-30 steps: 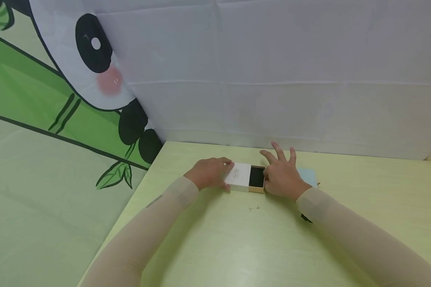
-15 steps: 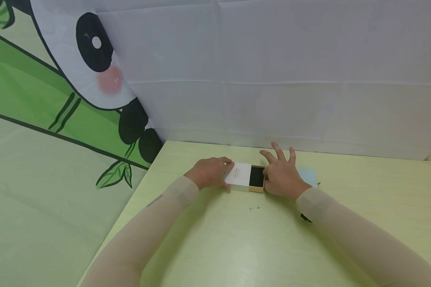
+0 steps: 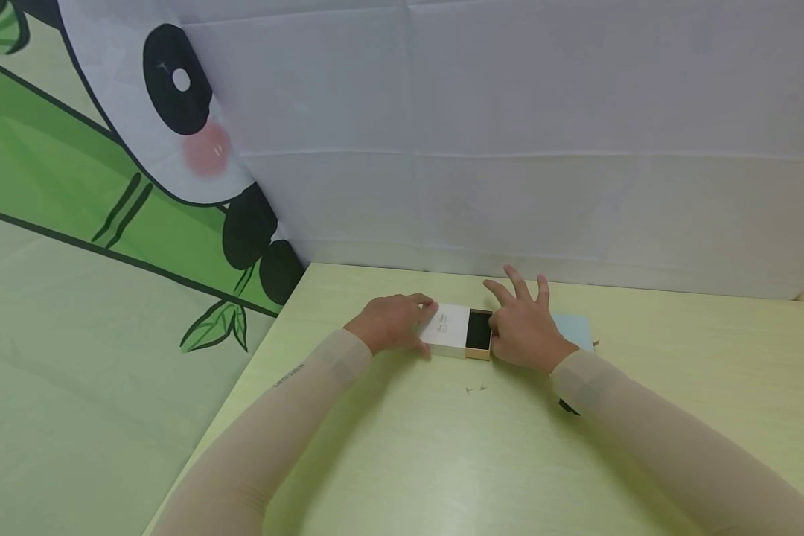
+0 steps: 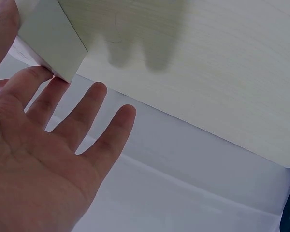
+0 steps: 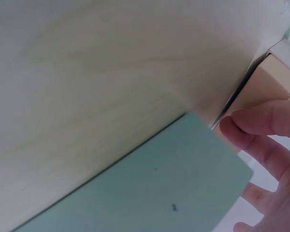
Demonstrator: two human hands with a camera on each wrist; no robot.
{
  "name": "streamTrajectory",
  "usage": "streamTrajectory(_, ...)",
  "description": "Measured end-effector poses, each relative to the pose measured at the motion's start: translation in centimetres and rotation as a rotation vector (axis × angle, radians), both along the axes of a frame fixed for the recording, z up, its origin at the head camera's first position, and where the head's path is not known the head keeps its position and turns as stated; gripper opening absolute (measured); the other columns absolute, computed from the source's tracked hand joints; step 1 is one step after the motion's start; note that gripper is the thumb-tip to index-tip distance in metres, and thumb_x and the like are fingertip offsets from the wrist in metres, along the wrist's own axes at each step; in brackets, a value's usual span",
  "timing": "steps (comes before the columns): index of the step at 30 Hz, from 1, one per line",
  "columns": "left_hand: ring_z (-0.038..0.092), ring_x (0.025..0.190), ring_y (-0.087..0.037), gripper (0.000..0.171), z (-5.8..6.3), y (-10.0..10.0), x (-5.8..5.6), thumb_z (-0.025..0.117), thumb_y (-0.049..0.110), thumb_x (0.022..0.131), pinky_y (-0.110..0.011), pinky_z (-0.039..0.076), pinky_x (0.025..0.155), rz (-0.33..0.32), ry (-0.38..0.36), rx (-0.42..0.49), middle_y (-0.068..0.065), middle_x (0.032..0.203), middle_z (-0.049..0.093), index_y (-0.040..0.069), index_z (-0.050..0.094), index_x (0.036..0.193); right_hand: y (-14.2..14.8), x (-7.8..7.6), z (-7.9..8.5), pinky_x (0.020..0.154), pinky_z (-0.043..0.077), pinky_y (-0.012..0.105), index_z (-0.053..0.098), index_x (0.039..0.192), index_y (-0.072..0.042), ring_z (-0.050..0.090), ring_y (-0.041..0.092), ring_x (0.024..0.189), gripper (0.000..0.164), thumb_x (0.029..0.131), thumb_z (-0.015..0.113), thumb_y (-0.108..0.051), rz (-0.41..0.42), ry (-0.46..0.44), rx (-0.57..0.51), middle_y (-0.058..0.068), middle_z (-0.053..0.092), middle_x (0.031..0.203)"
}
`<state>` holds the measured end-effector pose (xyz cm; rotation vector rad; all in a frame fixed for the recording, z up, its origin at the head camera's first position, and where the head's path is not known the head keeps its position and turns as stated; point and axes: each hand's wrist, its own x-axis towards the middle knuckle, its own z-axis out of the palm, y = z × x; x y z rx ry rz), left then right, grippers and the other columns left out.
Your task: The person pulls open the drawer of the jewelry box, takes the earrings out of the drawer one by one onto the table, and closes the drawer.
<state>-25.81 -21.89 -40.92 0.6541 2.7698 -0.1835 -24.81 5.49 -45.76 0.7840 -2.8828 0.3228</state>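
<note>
A white drawer box lies near the back of the table, its white sleeve [image 3: 450,321] printed with small lettering. From the sleeve's right end sticks out an orange-sided tray [image 3: 477,354] with a black inside. My left hand [image 3: 390,321] grips the sleeve's left end between thumb and fingers; in the left wrist view, two fingers of this left hand [image 4: 43,145] stretch past the corner. My right hand [image 3: 525,333] is at the tray's right end, thumb and index fingertips together against the orange end face [image 5: 263,87], other fingers spread. Whether anything is between those two fingertips is hidden.
A flat light-blue piece [image 3: 576,329] lies partly behind the right hand. Two tiny thin bits [image 3: 475,388] lie in front of the box. A small black object [image 3: 569,407] shows beneath the right forearm. White cloth [image 3: 509,208] hangs behind the table [image 3: 402,461].
The right hand has shifted very slightly left, and the exposed part of the tray looks a little narrower. The left hand keeps its grip on the sleeve.
</note>
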Motion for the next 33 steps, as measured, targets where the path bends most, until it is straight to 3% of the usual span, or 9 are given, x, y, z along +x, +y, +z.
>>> streamTrajectory(15,0.062,0.164,-0.031,0.107,0.0,0.3,-0.2,0.092,0.062,0.099,-0.054,0.061,0.127,-0.014,0.014,-0.018,0.001,0.191,0.047,0.023,0.042,0.185,0.0,-0.2,0.3,0.135,0.013,0.098,0.086,0.073,-0.022,0.018,0.054,0.183,0.032,0.096,0.071,-0.006,0.012,0.023,0.017,0.018,0.052,0.184)
streamTrajectory(33,0.065,0.162,-0.03,0.106,0.1,0.6,-0.4,0.091,0.062,0.099,-0.051,0.064,0.122,-0.01,0.017,-0.02,0.002,0.19,0.047,0.023,0.043,0.185,0.0,-1.1,0.0,0.136,0.012,0.096,0.089,0.077,-0.022,0.013,0.052,0.185,0.032,0.098,0.068,-0.009,0.002,0.021,0.039,0.016,0.05,0.186)
